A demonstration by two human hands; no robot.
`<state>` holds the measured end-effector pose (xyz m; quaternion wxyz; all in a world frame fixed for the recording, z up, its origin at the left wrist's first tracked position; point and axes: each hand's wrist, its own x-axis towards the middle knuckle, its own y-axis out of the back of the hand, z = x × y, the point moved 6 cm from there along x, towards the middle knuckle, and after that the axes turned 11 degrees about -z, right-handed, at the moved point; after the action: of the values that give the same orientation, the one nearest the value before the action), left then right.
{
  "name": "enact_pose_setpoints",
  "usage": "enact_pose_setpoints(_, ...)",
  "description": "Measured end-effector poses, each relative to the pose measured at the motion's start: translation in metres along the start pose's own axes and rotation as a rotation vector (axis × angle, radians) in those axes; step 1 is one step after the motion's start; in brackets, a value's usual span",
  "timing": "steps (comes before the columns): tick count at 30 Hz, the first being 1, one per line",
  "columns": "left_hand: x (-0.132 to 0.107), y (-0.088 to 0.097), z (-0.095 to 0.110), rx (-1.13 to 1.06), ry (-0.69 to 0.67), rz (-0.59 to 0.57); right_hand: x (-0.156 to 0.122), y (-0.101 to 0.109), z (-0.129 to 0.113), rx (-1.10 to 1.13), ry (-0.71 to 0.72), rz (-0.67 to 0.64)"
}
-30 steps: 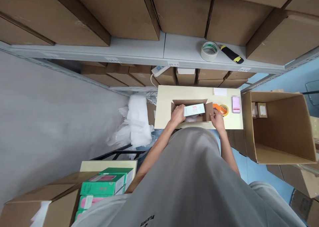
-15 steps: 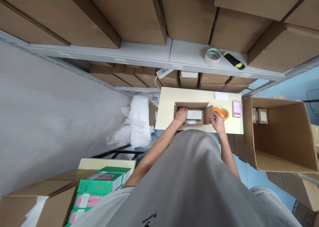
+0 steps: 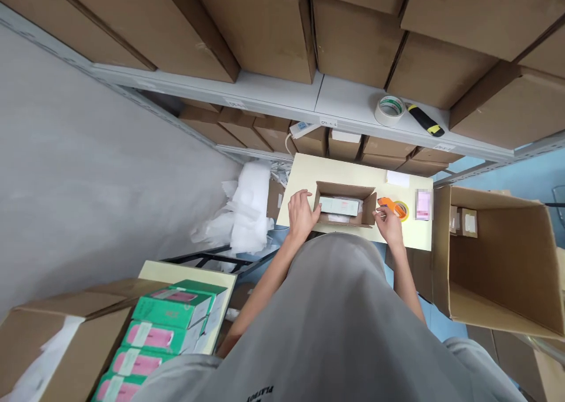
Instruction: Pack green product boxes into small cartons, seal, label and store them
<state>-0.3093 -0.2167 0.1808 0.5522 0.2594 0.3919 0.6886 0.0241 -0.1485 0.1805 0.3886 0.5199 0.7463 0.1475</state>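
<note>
Since the earlier head frames, the left grip (image 3: 302,216) has come off the slim, pale mint-green carton (image 3: 339,206), which has gone from being held at a slant to lying flat inside the small brown cardboard box (image 3: 348,191); the whole view has also swung a little.

From the head camera, the left grip is spread beside the box's left end, its thumb close to the rim; actual contact is hard to tell. Thumb and fingers of the right grip (image 3: 390,225) are drawn together at the box's right end flap, but whether they pinch it I cannot tell.

Probably the carton is light, fairly stiff, smooth enough to slide, and its thin card could dent at the corners. Its ends look the best hold, though the box walls leave fingers little room. The box itself should be light, its flaps bendy; both end walls would make a steadier hold.

On the cream tabletop (image 3: 304,169), an orange tape dispenser with a yellow roll (image 3: 391,206) sits just beyond the right grip, crowding that flap. Farther right lies a pink-screened phone (image 3: 422,204); a white paper slip (image 3: 398,178) lies behind the dispenser.
</note>
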Motion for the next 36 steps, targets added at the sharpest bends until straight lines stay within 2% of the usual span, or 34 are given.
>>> enact_pose_setpoints(3, -0.006, -0.004, -0.011, -0.022, 0.112, 0.003, 0.002, 0.0, -0.004, -0.078, -0.031, -0.015)
enact_pose_setpoints(6, -0.01, -0.007, -0.015, -0.056, 0.15, 0.003, 0.003, -0.002, -0.006, -0.165, -0.074, -0.008)
enact_pose_setpoints(10, -0.018, -0.002, -0.018, -0.105, 0.175, 0.0, -0.004, -0.004, -0.01, -0.31, -0.155, 0.084)
enact_pose_setpoints(13, -0.037, 0.012, -0.028, -0.139, 0.195, 0.003, -0.014, -0.009, -0.026, -0.341, -0.106, 0.138)
enact_pose_setpoints(16, -0.075, 0.039, -0.051, -0.177, 0.247, 0.069, -0.028, -0.022, -0.058, -0.354, 0.021, 0.15)
enact_pose_setpoints(18, -0.111, 0.065, -0.073, -0.203, 0.286, 0.149, -0.041, -0.037, -0.086, -0.365, 0.107, 0.138)
enact_pose_setpoints(21, -0.18, 0.109, -0.11, -0.248, 0.342, 0.309, -0.068, -0.072, -0.136, -0.381, 0.236, 0.073)
enact_pose_setpoints(24, -0.263, 0.152, -0.145, -0.275, 0.401, 0.493, -0.105, -0.119, -0.186, -0.354, 0.378, -0.009)
enact_pose_setpoints(28, -0.377, 0.199, -0.185, -0.245, 0.479, 0.732, -0.159, -0.196, -0.244, -0.286, 0.528, -0.133)
enact_pose_setpoints(32, -0.477, 0.232, -0.214, -0.201, 0.611, 0.885, -0.211, -0.276, -0.298, -0.264, 0.689, -0.275)
enact_pose_setpoints(36, -0.557, 0.249, -0.233, -0.179, 0.77, 1.024, -0.259, -0.346, -0.351, -0.33, 0.861, -0.406)
